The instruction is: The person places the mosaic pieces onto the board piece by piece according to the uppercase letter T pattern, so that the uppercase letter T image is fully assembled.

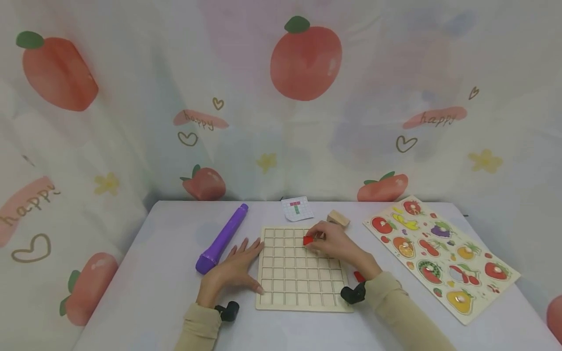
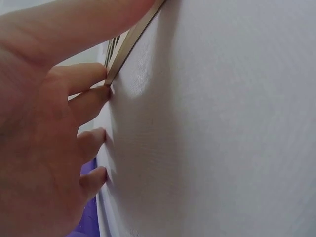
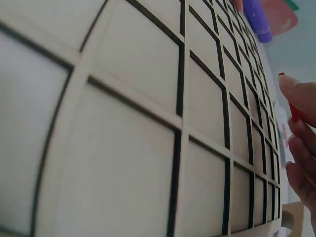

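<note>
A pale wooden grid board (image 1: 303, 308) lies flat on the white table. Over its upper right squares, my right hand (image 1: 331, 239) pinches a small red tile (image 1: 308, 240) between thumb and fingers; the right wrist view shows the tile (image 3: 295, 112) edge-on, raised off the grid. My left hand (image 1: 234, 269) is spread at the board's left side, with thumb and index finger touching its edge. In the left wrist view those fingers (image 2: 89, 106) look fairly straight against the tabletop and board rim. Another red piece (image 1: 359, 276) lies right of the board, partly hidden by my right wrist.
A purple toy microphone (image 1: 221, 240) lies left of the board. Behind the board are a paper card (image 1: 297, 208) with a red and green T pattern and a wooden block (image 1: 338, 218). A fruit puzzle board (image 1: 476, 291) lies at the right. Printed cloth hangs behind the table.
</note>
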### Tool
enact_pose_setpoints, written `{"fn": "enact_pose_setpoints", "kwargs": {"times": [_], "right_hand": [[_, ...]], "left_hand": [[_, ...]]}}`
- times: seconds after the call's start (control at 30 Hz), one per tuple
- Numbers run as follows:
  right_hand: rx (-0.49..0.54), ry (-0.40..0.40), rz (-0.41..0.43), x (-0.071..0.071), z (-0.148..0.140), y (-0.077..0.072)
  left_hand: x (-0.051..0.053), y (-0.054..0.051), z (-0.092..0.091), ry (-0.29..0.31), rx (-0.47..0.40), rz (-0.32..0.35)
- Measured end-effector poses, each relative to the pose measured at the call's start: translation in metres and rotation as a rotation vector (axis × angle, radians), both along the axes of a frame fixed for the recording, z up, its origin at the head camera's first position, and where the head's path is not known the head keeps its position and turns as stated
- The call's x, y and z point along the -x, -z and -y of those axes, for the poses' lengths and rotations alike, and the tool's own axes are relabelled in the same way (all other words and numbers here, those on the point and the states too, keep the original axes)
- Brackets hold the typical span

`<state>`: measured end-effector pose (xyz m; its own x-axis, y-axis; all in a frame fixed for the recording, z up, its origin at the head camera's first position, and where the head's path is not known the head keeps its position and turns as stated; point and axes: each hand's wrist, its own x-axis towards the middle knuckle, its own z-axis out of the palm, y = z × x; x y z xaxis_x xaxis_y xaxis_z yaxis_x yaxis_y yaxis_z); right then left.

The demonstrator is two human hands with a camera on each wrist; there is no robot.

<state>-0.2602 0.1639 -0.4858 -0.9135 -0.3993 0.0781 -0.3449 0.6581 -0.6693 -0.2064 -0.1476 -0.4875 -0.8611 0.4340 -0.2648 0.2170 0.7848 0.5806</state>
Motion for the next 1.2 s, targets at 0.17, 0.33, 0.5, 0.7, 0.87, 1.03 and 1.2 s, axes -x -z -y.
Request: {"fn": "enact_pose_setpoints", "kwargs": {"times": [0.17,0.33,0.5,0.7,0.87,1.03,1.2], "right_hand": [[-0.006,-0.03,-0.028,0.006,0.015,-0.001],[0.006,-0.07,-0.012,0.012,0.029,0.0],[0.012,-0.07,0.039,0.015,0.037,0.0],[-0.004,-0.092,0.07,0.018,0.044,0.004],[-0.037,-0.101,0.056,0.018,0.048,0.005],[-0.06,-0.105,0.022,0.019,0.049,0.008],[-0.058,-0.095,0.001,0.018,0.053,0.009]], "left_hand": [[0.0,0.0,0.002,0.003,-0.004,-0.003],[0.0,0.0,0.003,-0.003,-0.002,-0.008],[0.001,0.001,0.003,0.003,0.007,-0.02],[0.002,0.002,0.003,0.017,0.007,-0.017],[0.002,0.006,0.001,0.014,0.014,-0.014],[0.001,0.003,0.001,0.01,0.015,-0.015],[-0.001,0.002,0.002,0.002,0.014,-0.015]]}}
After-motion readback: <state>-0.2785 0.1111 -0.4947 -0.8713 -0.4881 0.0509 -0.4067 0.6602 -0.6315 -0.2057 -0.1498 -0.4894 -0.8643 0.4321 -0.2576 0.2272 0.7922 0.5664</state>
